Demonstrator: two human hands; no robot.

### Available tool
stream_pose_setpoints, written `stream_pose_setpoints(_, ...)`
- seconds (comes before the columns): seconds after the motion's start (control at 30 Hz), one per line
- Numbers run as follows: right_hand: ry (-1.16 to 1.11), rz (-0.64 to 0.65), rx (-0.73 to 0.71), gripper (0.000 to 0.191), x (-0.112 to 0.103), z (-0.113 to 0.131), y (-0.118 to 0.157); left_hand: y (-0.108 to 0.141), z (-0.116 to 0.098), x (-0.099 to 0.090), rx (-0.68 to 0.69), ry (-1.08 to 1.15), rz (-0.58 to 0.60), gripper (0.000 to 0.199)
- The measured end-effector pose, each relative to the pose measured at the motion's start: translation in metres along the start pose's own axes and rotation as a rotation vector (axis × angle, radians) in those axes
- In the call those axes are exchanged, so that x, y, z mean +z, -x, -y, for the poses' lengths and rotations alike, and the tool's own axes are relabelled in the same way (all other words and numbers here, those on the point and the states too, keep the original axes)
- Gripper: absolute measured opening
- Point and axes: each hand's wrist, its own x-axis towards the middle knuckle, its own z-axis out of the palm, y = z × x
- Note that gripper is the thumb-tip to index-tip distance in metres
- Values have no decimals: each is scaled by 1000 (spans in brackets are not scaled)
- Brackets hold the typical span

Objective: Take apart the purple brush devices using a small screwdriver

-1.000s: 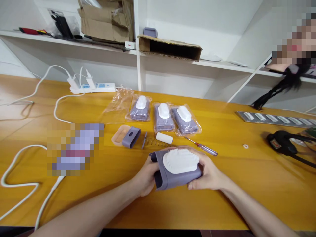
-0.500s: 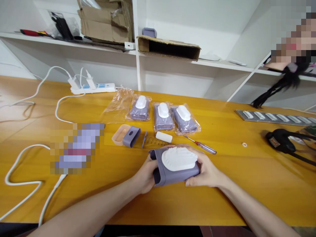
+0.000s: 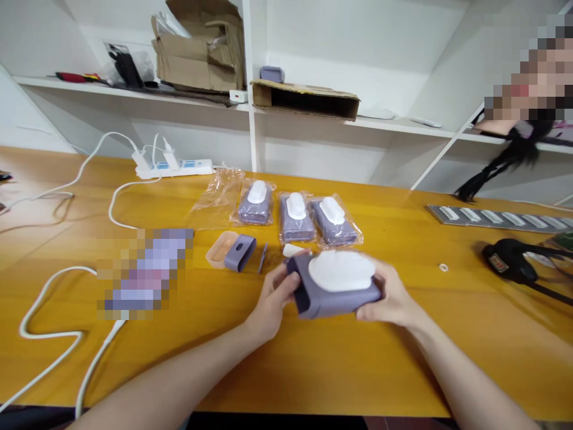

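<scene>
A purple box (image 3: 342, 304) with a ribbed white oval piece (image 3: 342, 270) on top is held above the table between both hands. My left hand (image 3: 271, 304) grips its open left end, thumb against the edge. At the right end, my right hand (image 3: 389, 295) wraps round the corner. Just behind lie a white cylinder (image 3: 295, 250), partly covered by the box, a spring (image 3: 274, 258) and a thin purple plate (image 3: 263, 257). Further left are a small purple sleeve (image 3: 240, 252) and a peach tray (image 3: 221, 249).
Three plastic-wrapped purple boxes (image 3: 297, 218) stand at the back beside a clear bag (image 3: 219, 197). A power strip (image 3: 179, 169), cables and a blurred phone (image 3: 150, 269) are left. Right are a small ring (image 3: 443, 267), black device (image 3: 510, 261), metal strip (image 3: 501, 218) and a person.
Both hands have moved right and slightly up with the purple box. My left thumb now shows on its edge. The screwdriver seen behind it before is now hidden.
</scene>
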Motion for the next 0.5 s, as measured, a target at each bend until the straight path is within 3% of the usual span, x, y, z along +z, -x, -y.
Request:
stream_pose_setpoints(0.1, -93, -139, 43, 68, -16, 1, -1, -10, -8, -8, 403, -261, -169, 32)
stream_pose_setpoints(0.2, -5, 12, 73, 66, -12, 8, -3, -19, -22, -14, 656, -419, -340, 26)
stream_pose_setpoints(0.27, 182, 174, 36, 62, 4, 15, -4, -21, -31, -14, 755, -515, -361, 25)
stream_pose_setpoints(0.33, 339, 217, -6, 56, 26, 20, -5, -20, -38, -13, 833, -580, -347, 23)
stream_pose_setpoints(0.5, 509, 127, -34, 70, 74, 19, 1, -7, -51, -9, 905, -670, -295, 23)
